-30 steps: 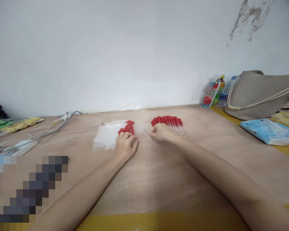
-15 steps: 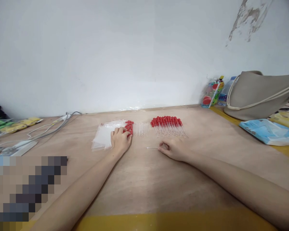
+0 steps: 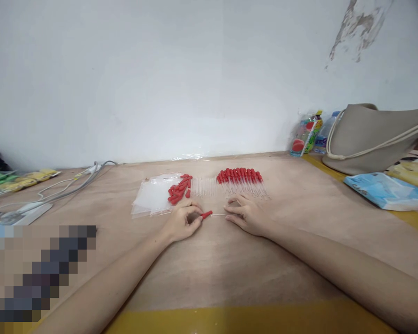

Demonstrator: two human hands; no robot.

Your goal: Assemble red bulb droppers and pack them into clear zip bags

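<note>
My left hand (image 3: 184,221) pinches a red rubber dropper bulb (image 3: 207,215) between thumb and fingertips. Facing it, my right hand (image 3: 245,215) holds a thin clear dropper tube (image 3: 218,215) whose left end meets the bulb or lies very close to it; the exact contact is too small to tell. Behind my left hand, loose red bulbs (image 3: 177,191) are heaped on the edge of clear plastic bags (image 3: 151,195). Bare clear tubes (image 3: 204,187) lie in a row at the middle. To their right rests a row of droppers with red bulbs fitted (image 3: 240,175), tips toward me.
A power strip (image 3: 31,213) with cables and packets of yellow and green pieces (image 3: 28,181) lie at the left. On the right are drink bottles (image 3: 304,134), a grey bag (image 3: 376,134) and a blue tissue pack (image 3: 386,190). A white wall (image 3: 160,83) stands behind.
My left hand has come from the bulb heap toward me and right, carrying one red bulb to the tube's end. My right hand stays nearly in place, its fingers slightly more spread.
</note>
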